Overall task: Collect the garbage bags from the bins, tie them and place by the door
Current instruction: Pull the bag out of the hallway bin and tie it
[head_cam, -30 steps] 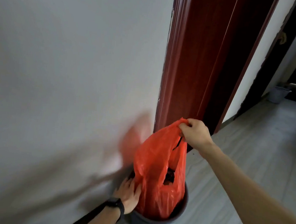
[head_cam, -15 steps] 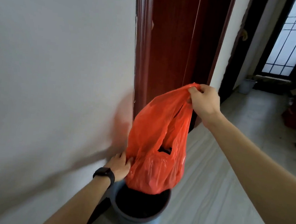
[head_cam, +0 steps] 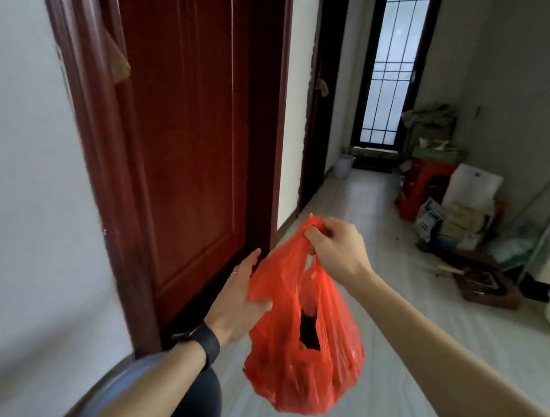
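Observation:
A red plastic garbage bag (head_cam: 292, 366) hangs in the air in front of me, full at the bottom, with a dark gap between its handles. My right hand (head_cam: 336, 248) is closed around both handles at the top. My left hand (head_cam: 238, 300), with a black band on the wrist, touches the bag's left side, thumb pressed on the plastic and fingers spread. The grey-blue bin (head_cam: 124, 390) is at the lower left, mostly hidden under my left forearm.
A dark red door (head_cam: 188, 130) stands close on the left. The hallway floor runs ahead to a barred glass door (head_cam: 390, 70). A small pale bin (head_cam: 344, 165) stands far down the hall. A red stool (head_cam: 421, 189), boxes and clutter line the right wall.
The bag has come fully out of the bin and now hangs free. My left hand left the bin rim and moved up to the bag's side. My view has lifted toward the hallway.

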### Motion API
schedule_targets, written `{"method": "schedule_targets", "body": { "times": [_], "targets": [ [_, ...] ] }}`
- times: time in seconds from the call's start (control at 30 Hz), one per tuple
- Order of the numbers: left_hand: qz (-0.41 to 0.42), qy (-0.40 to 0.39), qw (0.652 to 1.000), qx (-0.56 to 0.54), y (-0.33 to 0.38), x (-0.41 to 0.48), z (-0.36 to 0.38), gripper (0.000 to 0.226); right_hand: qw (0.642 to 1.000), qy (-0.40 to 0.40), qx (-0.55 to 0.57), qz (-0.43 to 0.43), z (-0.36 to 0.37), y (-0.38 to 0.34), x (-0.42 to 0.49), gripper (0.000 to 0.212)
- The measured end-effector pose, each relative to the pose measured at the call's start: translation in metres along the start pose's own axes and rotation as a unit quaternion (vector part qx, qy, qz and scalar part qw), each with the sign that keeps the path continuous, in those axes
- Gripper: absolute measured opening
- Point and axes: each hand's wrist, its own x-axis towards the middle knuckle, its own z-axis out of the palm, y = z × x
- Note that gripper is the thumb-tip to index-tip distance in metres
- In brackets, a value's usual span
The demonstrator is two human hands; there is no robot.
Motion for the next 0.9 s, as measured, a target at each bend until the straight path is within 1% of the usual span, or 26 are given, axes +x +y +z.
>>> {"method": "schedule_targets", "body": {
  "times": [0.07, 0.1, 0.13, 0.17, 0.23, 0.27, 0.3, 0.33, 0.37, 0.4, 0.47, 0.5, 0.53, 0.57, 0.63, 0.67, 0.73, 0.77, 0.8, 0.83, 0.87, 0.9],
  "targets": [
    [0.030, -0.047, 0.998, 0.012, -0.009, 0.015, 0.034, 0.099, 0.999, -0.030, -0.026, 0.025, 0.008, 0.035, -0.008, 0.026],
    [0.048, -0.071, 0.995, 0.046, -0.013, 0.022, 0.050, 0.097, 0.998, -0.041, -0.031, 0.040, 0.012, 0.050, -0.013, 0.026],
    [0.062, -0.092, 0.990, 0.084, -0.023, 0.029, 0.070, 0.089, 0.997, -0.047, -0.030, 0.061, 0.016, 0.068, -0.018, 0.026],
    [0.070, -0.106, 0.985, 0.116, -0.032, 0.033, 0.085, 0.077, 0.996, -0.051, -0.016, 0.078, 0.018, 0.082, -0.023, 0.025],
    [0.073, -0.112, 0.981, 0.143, -0.056, 0.034, 0.113, 0.034, 0.992, -0.063, 0.007, 0.109, 0.016, 0.108, -0.035, 0.021],
    [0.060, -0.109, 0.983, 0.136, -0.071, 0.033, 0.128, 0.021, 0.989, -0.075, 0.018, 0.126, 0.012, 0.124, -0.039, 0.020],
    [0.031, -0.092, 0.988, 0.124, -0.084, 0.031, 0.137, 0.023, 0.986, -0.086, 0.036, 0.140, 0.008, 0.138, -0.043, 0.021],
    [-0.015, -0.064, 0.994, 0.089, -0.099, 0.029, 0.148, 0.028, 0.983, -0.091, 0.046, 0.153, 0.002, 0.154, -0.047, 0.021],
    [-0.076, -0.034, 0.996, 0.020, -0.112, 0.029, 0.160, 0.031, 0.983, -0.080, 0.038, 0.159, -0.003, 0.173, -0.052, 0.019],
    [-0.135, -0.005, 0.988, -0.071, -0.123, 0.029, 0.169, 0.036, 0.987, -0.055, 0.013, 0.152, -0.008, 0.188, -0.057, 0.015],
    [-0.226, 0.020, 0.942, -0.247, -0.138, 0.029, 0.188, 0.038, 0.992, 0.005, -0.035, 0.121, -0.016, 0.213, -0.065, 0.017],
    [-0.251, 0.011, 0.921, -0.298, -0.143, 0.029, 0.194, 0.037, 0.993, 0.017, -0.030, 0.114, -0.016, 0.222, -0.067, 0.019],
    [-0.261, -0.004, 0.910, -0.322, -0.146, 0.030, 0.198, 0.038, 0.993, 0.005, -0.005, 0.117, -0.016, 0.227, -0.068, 0.022],
    [-0.255, -0.026, 0.908, -0.332, -0.150, 0.030, 0.202, 0.041, 0.990, -0.020, 0.032, 0.134, -0.014, 0.231, -0.068, 0.025],
    [-0.209, -0.082, 0.919, -0.323, -0.150, 0.033, 0.214, 0.050, 0.979, -0.053, 0.091, 0.173, -0.008, 0.236, -0.066, 0.026],
    [-0.172, -0.115, 0.925, -0.317, -0.146, 0.036, 0.219, 0.055, 0.978, -0.051, 0.100, 0.176, -0.005, 0.235, -0.063, 0.026],
    [-0.068, -0.203, 0.934, -0.285, -0.137, 0.042, 0.229, 0.075, 0.978, -0.046, 0.112, 0.170, 0.000, 0.236, -0.057, 0.028],
    [-0.025, -0.249, 0.935, -0.252, -0.131, 0.044, 0.233, 0.081, 0.978, -0.048, 0.117, 0.166, 0.001, 0.237, -0.053, 0.030],
    [-0.007, -0.288, 0.934, -0.209, -0.127, 0.044, 0.237, 0.084, 0.978, -0.048, 0.120, 0.167, 0.002, 0.237, -0.048, 0.031],
    [-0.011, -0.314, 0.937, -0.152, -0.125, 0.045, 0.241, 0.078, 0.977, -0.047, 0.123, 0.168, 0.002, 0.240, -0.043, 0.032],
    [-0.022, -0.322, 0.942, -0.086, -0.125, 0.044, 0.244, 0.066, 0.977, -0.041, 0.120, 0.169, 0.001, 0.242, -0.039, 0.032],
    [-0.029, -0.312, 0.949, -0.030, -0.126, 0.042, 0.249, 0.048, 0.979, -0.032, 0.109, 0.169, 0.000, 0.247, -0.035, 0.032]
  ]
}}
